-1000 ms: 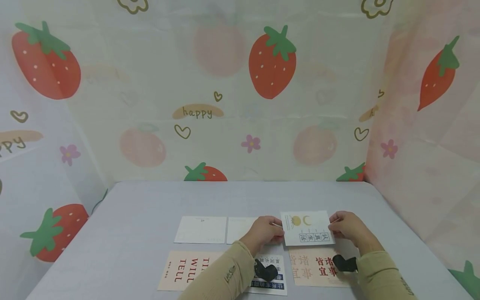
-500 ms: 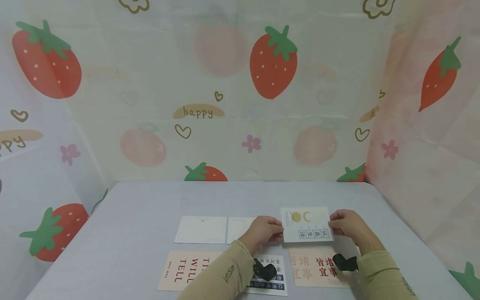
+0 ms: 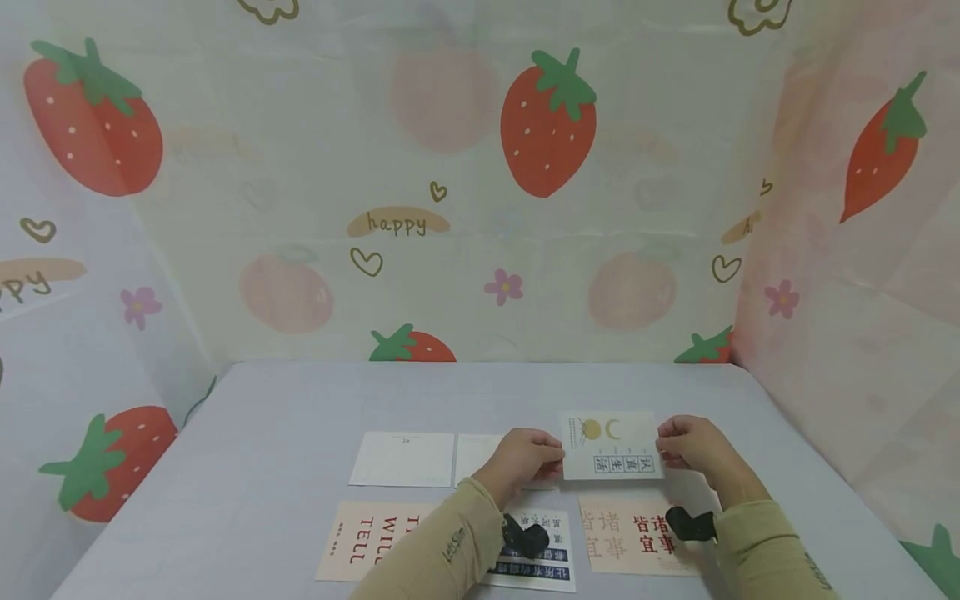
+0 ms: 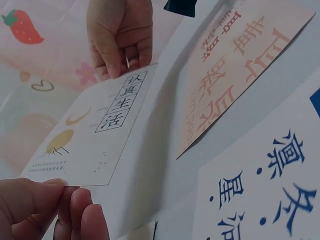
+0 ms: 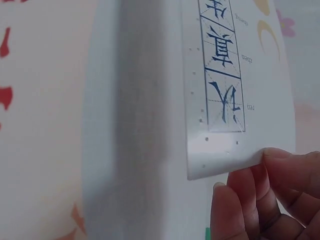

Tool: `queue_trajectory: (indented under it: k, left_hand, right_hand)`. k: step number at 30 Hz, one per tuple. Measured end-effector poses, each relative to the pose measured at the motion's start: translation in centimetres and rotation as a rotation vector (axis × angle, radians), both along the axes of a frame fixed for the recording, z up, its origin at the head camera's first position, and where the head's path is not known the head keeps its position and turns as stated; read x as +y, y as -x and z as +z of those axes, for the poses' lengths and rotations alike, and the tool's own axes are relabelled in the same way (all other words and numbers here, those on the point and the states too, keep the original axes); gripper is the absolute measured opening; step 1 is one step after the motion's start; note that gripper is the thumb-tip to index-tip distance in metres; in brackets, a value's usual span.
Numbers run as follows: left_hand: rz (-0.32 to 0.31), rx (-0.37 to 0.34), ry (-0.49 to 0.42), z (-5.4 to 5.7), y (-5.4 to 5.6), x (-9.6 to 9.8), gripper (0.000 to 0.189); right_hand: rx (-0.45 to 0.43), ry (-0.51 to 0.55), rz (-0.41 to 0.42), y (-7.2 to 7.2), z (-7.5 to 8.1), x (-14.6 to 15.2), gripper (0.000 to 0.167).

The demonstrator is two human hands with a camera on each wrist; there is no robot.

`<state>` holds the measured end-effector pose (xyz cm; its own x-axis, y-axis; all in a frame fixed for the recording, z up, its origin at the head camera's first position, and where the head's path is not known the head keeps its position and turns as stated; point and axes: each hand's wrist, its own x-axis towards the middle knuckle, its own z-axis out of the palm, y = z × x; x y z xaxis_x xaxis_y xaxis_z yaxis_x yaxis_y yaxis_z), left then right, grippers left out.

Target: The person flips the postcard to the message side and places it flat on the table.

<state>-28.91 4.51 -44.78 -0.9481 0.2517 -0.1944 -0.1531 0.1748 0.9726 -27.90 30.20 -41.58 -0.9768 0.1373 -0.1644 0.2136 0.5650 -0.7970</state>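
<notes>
Between both hands a white postcard [image 3: 611, 446] is held up off the table, its printed side with a gold sun, a moon and boxed Chinese characters facing the head camera. My left hand [image 3: 522, 461] pinches its left edge between thumb and fingers. At the opposite edge, my right hand [image 3: 697, 450] pinches it the same way, as the right wrist view shows near the card's corner [image 5: 220, 155]. Below the held card lies a peach card [image 3: 637, 533] with red characters. Under my left forearm is a white card [image 3: 551, 575] with dark blue print, partly covered.
Two white cards lie side by side at the back: a left one [image 3: 401, 460] and a right one [image 3: 474, 454] partly hidden by my left hand. A peach card [image 3: 360, 542] with red English words lies front left. The table [image 3: 285, 417] meets strawberry-patterned cloth [image 3: 465, 275] behind.
Both hands have lifted the postcard slightly and moved it a little away from me. It stays pinched at both edges, and the cards on the table have not moved.
</notes>
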Motion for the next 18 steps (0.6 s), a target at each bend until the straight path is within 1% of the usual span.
queue_trajectory:
  k: [6,12,18]
  left_hand:
    - [-0.003,0.012,-0.007,0.4,0.2,-0.5,0.011]
    - [0.006,0.008,-0.005,0.6,0.5,-0.8,0.010]
    - [0.010,-0.003,-0.048,0.6,0.7,-1.0,0.011]
  right_hand:
    - [0.016,-0.006,0.020,-0.1,0.4,0.0,0.011]
    - [0.010,0.023,0.024,-0.1,0.8,0.0,0.008]
    - [0.011,0.016,0.010,-0.1,1.2,-0.2,0.008]
